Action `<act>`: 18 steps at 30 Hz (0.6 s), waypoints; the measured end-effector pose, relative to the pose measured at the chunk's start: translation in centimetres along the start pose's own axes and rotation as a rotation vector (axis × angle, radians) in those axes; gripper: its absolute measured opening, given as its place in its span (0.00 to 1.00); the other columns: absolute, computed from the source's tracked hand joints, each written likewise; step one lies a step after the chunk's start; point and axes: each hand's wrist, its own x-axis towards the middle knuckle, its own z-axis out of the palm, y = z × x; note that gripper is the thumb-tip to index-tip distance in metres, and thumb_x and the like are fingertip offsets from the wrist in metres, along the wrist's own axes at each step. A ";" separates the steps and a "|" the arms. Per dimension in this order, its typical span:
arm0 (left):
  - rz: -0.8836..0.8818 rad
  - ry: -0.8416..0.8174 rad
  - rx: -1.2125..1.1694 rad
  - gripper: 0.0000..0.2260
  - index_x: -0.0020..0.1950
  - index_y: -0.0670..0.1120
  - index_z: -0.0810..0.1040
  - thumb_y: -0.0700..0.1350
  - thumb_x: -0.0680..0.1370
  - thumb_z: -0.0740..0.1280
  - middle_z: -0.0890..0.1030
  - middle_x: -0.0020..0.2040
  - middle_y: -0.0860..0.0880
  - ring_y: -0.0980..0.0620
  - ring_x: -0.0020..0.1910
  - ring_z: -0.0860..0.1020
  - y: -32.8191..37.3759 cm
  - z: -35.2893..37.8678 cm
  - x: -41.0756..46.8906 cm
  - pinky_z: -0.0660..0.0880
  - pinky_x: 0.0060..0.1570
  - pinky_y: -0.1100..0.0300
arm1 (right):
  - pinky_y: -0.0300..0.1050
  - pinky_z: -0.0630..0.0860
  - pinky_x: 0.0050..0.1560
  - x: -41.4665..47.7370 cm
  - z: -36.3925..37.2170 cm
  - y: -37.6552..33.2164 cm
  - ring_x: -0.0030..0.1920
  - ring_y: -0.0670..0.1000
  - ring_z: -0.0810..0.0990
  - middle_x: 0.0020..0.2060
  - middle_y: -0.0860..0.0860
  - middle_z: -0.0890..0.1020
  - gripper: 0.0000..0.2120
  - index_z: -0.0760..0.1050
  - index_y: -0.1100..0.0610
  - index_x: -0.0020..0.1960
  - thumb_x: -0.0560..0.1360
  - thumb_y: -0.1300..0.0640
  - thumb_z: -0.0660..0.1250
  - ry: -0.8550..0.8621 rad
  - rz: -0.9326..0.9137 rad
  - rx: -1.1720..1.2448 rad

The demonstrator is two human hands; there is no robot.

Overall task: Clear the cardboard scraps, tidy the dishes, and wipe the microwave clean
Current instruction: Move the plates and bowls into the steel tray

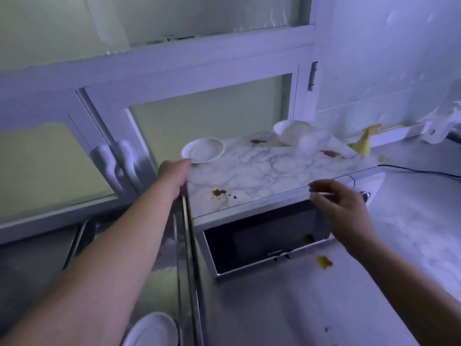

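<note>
A microwave point(264, 236) stands on the counter, its marble-patterned top point(274, 168) marked by red-brown stains point(219, 192). At the top's far left lies a white saucer point(202, 150). My left hand point(174, 173) closes on its near rim, with the fingertips hidden behind the hand. White bowls point(291, 131) and a white cup point(309, 143) sit at the back right. My right hand point(344, 208) hovers before the microwave's upper right corner and pinches a thin pale scrap point(323, 194) between thumb and forefinger. Yellow cardboard scraps lie behind the microwave point(364, 143) and on the counter point(324, 262).
A white plate point(152, 330) lies low on the left in the steel sink point(82, 236). Frosted sliding windows point(204, 111) close off the back. A black cable point(419, 171) runs right from the microwave across the pale counter point(411, 233).
</note>
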 end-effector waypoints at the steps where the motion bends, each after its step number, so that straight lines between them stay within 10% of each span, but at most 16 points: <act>1: -0.025 0.041 -0.001 0.14 0.48 0.45 0.80 0.51 0.68 0.70 0.79 0.45 0.43 0.47 0.39 0.76 0.2 0.5 1.1 0.72 0.42 0.57 | 0.42 0.81 0.42 2.4 -0.5 -0.2 0.42 0.49 0.84 0.42 0.44 0.85 0.07 0.81 0.47 0.49 0.76 0.59 0.71 0.001 0.000 -0.009; 4: -0.061 0.153 0.024 0.25 0.60 0.39 0.80 0.53 0.68 0.72 0.83 0.53 0.39 0.43 0.48 0.83 0.1 1.4 3.5 0.75 0.40 0.58 | 0.58 0.84 0.47 9.3 -1.0 -0.6 0.44 0.57 0.85 0.45 0.48 0.83 0.11 0.78 0.52 0.58 0.76 0.55 0.70 0.003 0.043 0.001; 10: -0.117 0.222 0.027 0.27 0.58 0.37 0.78 0.46 0.62 0.73 0.83 0.53 0.38 0.40 0.49 0.84 -0.1 2.2 5.3 0.81 0.53 0.41 | 0.51 0.83 0.33 19.8 1.3 -1.5 0.47 0.56 0.82 0.50 0.54 0.78 0.21 0.70 0.54 0.67 0.75 0.55 0.68 0.019 0.269 0.039; 18: -0.093 0.348 -0.167 0.03 0.43 0.44 0.75 0.39 0.75 0.68 0.77 0.35 0.46 0.51 0.28 0.74 -0.5 -0.4 0.5 0.73 0.33 0.60 | 0.63 0.84 0.40 24.8 4.0 -1.5 0.43 0.67 0.83 0.54 0.61 0.77 0.17 0.76 0.54 0.61 0.77 0.65 0.59 0.086 0.501 0.203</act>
